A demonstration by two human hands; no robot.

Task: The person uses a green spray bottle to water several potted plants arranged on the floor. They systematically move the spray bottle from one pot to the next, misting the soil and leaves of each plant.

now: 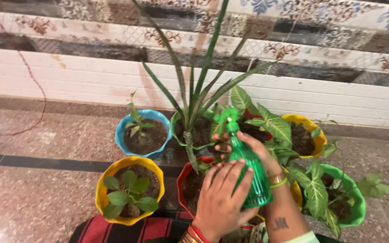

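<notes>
Fingers of both hands wrap a ribbed, translucent green spray bottle point(248, 173) above potted plants.

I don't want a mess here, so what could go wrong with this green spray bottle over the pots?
1. The translucent green plastic spray bottle is tilted, held by the left hand and right hand; it might slip onto the red pot.
2. Spray might wet the stone floor.

The spray bottle point(248, 173) is translucent green ribbed plastic. The flower pots point(129, 191) look glossy plastic. The stone floor point(41, 198) gleams, polished and speckled.
</notes>
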